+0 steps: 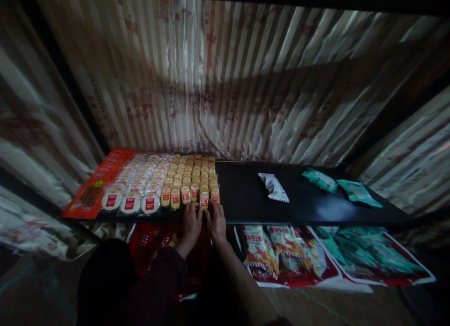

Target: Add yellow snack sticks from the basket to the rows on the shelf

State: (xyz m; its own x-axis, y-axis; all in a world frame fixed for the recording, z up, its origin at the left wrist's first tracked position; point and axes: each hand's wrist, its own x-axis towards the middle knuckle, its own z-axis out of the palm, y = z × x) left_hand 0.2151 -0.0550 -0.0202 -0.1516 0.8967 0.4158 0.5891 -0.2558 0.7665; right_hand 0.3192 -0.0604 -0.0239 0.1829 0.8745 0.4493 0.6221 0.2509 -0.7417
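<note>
Both my hands meet at the front edge of a black shelf point(242, 209). Between them a small yellow wrapped cake point(204, 198) with a red label stands at the front of its row. My left hand point(192, 221) has its fingers curled against the cake's left side. On its right side, the fingers of my right hand point(216, 220) press in. Several rows of the same wrapped cakes point(186, 176) stretch back behind it. Round white rice crackers point(130, 203) in clear wrappers lie in rows to the left.
An orange packet point(93, 190) lies at the shelf's left end. A white snack bag point(274, 188) and two green bags point(357, 193) rest on the right. Below, red baskets hold snack bags point(260, 251) and green bags point(372, 251). A corrugated sheet point(225, 82) backs the shelf.
</note>
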